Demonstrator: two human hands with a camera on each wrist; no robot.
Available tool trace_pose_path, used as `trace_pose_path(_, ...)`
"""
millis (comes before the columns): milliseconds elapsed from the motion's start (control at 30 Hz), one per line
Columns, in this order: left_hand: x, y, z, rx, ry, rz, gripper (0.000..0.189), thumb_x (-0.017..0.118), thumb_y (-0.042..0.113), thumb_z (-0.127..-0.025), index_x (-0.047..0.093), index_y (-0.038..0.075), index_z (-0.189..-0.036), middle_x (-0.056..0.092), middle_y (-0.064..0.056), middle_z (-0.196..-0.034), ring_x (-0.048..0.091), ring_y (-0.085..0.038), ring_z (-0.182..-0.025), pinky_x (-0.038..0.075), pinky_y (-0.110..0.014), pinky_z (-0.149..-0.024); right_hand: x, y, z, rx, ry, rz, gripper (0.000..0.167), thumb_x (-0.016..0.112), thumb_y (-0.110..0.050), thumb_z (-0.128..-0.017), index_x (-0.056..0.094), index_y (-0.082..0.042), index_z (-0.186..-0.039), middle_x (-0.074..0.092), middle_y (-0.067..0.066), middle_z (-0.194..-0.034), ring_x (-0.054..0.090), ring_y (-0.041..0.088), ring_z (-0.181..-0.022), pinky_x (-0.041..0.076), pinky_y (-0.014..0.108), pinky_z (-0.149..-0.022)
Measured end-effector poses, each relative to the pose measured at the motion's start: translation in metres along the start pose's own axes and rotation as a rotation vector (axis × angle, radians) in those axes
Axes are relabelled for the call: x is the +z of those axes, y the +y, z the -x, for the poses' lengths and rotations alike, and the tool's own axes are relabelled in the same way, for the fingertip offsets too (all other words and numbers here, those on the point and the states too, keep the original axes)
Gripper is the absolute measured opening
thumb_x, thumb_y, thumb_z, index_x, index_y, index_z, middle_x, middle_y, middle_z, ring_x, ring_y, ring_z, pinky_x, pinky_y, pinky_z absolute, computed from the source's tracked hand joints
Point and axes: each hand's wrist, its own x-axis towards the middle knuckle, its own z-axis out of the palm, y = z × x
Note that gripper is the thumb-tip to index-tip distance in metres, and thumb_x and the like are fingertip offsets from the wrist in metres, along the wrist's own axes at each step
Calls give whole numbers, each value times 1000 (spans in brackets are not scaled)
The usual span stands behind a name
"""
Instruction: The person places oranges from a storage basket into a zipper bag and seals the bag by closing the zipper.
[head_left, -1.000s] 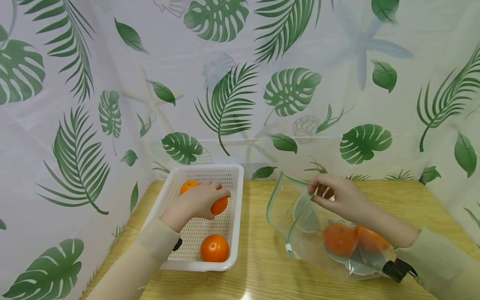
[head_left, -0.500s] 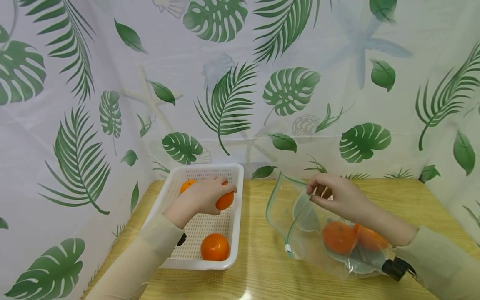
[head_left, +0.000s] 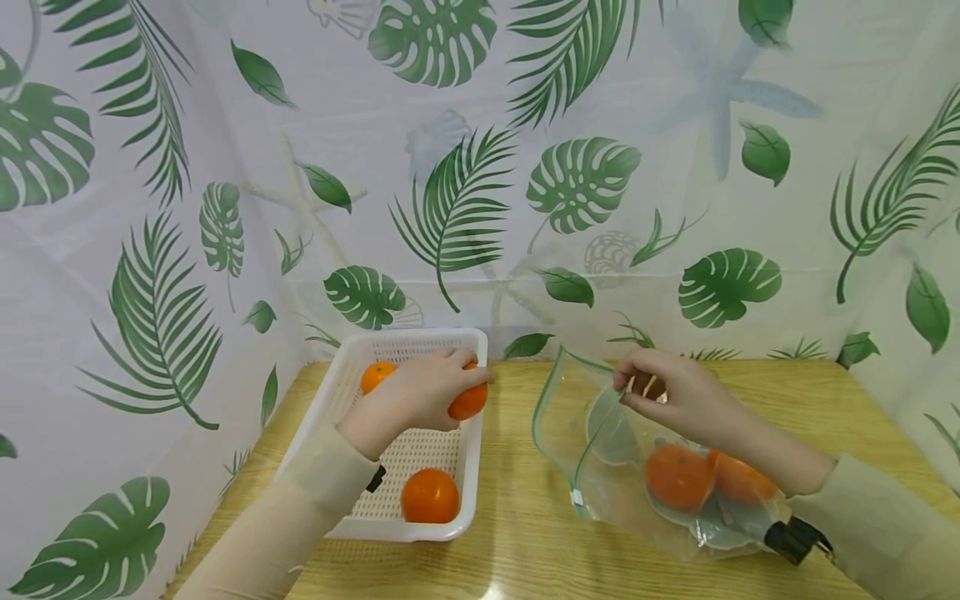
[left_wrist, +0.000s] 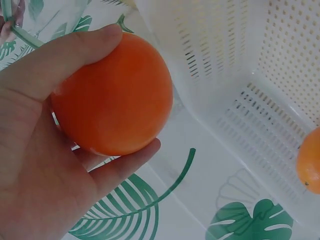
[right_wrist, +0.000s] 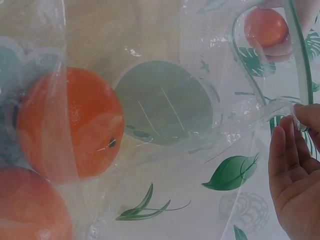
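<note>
My left hand (head_left: 416,390) grips an orange (left_wrist: 117,95), thumb on one side and fingers curled round the other. In the head view this orange (head_left: 468,402) overlaps the right rim of the white plastic basket (head_left: 471,492). Two more oranges lie in the basket, one at the near right corner (head_left: 430,496) and one at the back left (head_left: 377,376). My right hand (head_left: 678,396) pinches the top edge of a clear zip bag (head_left: 570,417), whose green-edged mouth gapes toward the basket. Inside the bag rest two oranges, one (right_wrist: 72,125) in front of the other (right_wrist: 30,207).
The wooden table (head_left: 517,533) runs between basket and bag. A white slider (head_left: 577,496) sits at the near end of the bag's zip. Behind stands a white leaf-print curtain (head_left: 480,208), close to the basket's back rim.
My left hand has moved right with the orange, from over the basket's inside to its right rim. The right hand and the bag have stayed in place.
</note>
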Motion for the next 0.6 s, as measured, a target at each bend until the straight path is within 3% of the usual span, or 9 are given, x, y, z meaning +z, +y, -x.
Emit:
trace_pose_path(133, -3, 4, -2, 10, 11, 3, 65, 88, 22, -86, 59, 25, -144, 59, -8, -136, 62, -25, -116, 62, -41, -88, 0, 1, 0, -3, 8, 5, 29, 80, 8, -86, 68, -15, -98, 70, -3, -93, 61, -3, -80, 56, 22, -65)
trace_pose_path(600, -7, 15, -11, 34, 14, 6, 74, 90, 23, -85, 54, 23, -150, 57, -6, -148, 60, -25, -125, 61, -40, -96, 2, 0, -1, -3, 10, 10, 27, 80, 8, -87, 68, -15, -98, 69, -6, -94, 61, -3, -80, 57, 22, -66)
